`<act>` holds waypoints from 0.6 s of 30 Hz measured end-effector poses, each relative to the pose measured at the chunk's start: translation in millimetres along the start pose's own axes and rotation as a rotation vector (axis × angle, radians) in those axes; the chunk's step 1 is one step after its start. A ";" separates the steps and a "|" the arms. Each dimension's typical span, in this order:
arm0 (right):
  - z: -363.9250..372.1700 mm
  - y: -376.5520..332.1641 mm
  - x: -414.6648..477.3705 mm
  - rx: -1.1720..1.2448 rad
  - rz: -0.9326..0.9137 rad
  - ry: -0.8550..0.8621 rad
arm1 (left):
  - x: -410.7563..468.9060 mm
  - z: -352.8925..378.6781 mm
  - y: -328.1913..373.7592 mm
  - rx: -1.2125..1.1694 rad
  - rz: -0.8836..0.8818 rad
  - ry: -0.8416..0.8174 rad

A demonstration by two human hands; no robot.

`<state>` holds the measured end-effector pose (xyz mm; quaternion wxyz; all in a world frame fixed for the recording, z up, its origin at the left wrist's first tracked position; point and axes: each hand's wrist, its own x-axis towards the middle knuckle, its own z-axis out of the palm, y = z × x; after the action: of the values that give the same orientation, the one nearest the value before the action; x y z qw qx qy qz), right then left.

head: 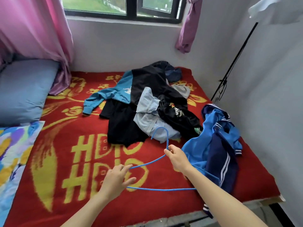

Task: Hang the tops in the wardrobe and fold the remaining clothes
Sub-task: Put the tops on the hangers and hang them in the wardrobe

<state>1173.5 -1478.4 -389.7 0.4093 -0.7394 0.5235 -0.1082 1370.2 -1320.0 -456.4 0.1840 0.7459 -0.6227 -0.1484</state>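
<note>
A blue wire hanger (161,189) hovers over the red and yellow blanket (65,161). My right hand (176,157) pinches the hanger at the base of its hook. My left hand (117,179) touches the hanger's left shoulder with fingers spread. A blue track jacket with white stripes (214,148) lies crumpled just right of my right arm. Behind the hanger sits a pile of clothes: light denim jeans (150,117), a black printed top (178,117), black garments (124,126), and a teal sweatshirt (111,94).
A blue-grey pillow (24,90) and a patterned quilt (11,153) lie at the left. Pink curtains (36,28) hang by the window (124,7). A white wall closes the right side, with a black rod (234,63) leaning there. The bed's front edge (188,222) is near me.
</note>
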 end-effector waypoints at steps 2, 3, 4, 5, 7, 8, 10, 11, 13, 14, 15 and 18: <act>-11.5 12.3 20.4 0.004 -0.004 -0.037 | 23.6 6.2 16.0 -0.152 -0.157 0.051; -16.4 18.2 30.0 0.002 0.001 -0.057 | 33.8 6.9 24.2 -0.205 -0.227 0.046; -21.7 24.3 39.6 0.007 0.004 -0.078 | 44.3 8.3 30.8 -0.239 -0.282 0.042; -28.0 32.7 52.4 0.006 0.008 -0.097 | 58.1 14.9 35.1 -0.249 -0.326 0.035; -32.2 43.7 67.5 0.015 0.021 -0.122 | 69.4 21.1 39.8 -0.255 -0.372 0.010; -33.6 50.2 75.1 0.033 0.028 -0.134 | 74.9 25.4 41.8 -0.255 -0.395 -0.008; -33.9 62.4 88.1 0.060 0.049 -0.164 | 83.4 35.8 42.8 -0.235 -0.436 -0.029; -32.9 67.4 92.7 0.067 0.059 -0.177 | 85.8 39.1 43.7 -0.224 -0.452 -0.033; -28.3 76.7 100.5 0.085 0.071 -0.201 | 89.1 44.1 45.9 -0.219 -0.480 -0.050; -25.7 80.6 104.4 0.090 0.076 -0.214 | 91.6 46.5 46.2 -0.210 -0.487 -0.061; -22.2 84.5 108.8 0.092 0.085 -0.230 | 94.7 50.5 45.2 -0.199 -0.489 -0.071; -11.0 86.9 115.5 0.099 0.091 -0.298 | 100.1 57.6 44.9 -0.184 -0.482 -0.098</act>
<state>1157.0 -1593.6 -476.0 0.5230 -0.7016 0.4839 -0.0043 1323.1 -1430.7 -486.1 0.1801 0.8447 -0.4190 -0.2802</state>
